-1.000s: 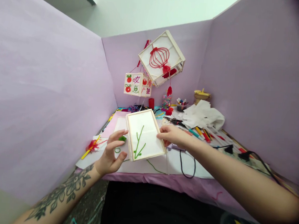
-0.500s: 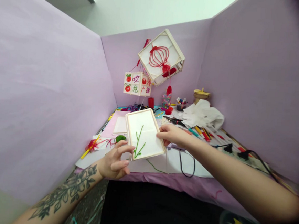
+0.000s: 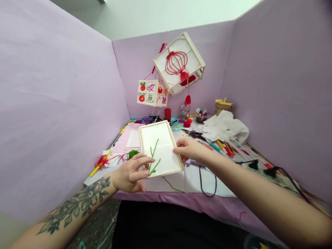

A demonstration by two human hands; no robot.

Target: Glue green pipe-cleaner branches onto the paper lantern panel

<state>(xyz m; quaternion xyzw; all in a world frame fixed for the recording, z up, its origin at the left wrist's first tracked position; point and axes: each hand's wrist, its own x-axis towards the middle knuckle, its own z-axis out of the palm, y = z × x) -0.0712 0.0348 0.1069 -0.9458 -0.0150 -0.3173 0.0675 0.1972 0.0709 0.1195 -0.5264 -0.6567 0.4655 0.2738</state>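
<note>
In my right hand (image 3: 187,148) is a white panel with a pale wooden frame (image 3: 166,153), gripped by its right edge and tilted above the table. Green yarn stems (image 3: 154,149) run up the panel's lower left part, forked like a twig. My left hand (image 3: 132,173) is open, its fingers apart and reaching over the panel's lower left corner. The fingertips cover part of the stems; whether they touch cannot be seen. Behind that hand sits a ball of green yarn (image 3: 133,153), partly hidden. A loose green strand (image 3: 172,184) trails across the white sheet below the panel.
Two decorated lanterns hang ahead, a larger one (image 3: 173,61) and a smaller one (image 3: 147,93). White crumpled paper (image 3: 224,127), pliers (image 3: 194,134) and markers (image 3: 224,147) crowd the right side. A dark cord (image 3: 200,183) loops near the front edge. Purple boards wall three sides.
My left hand has moved right and slightly up, from beside the panel's corner to over the lower stems. The panel and my right hand have barely shifted.
</note>
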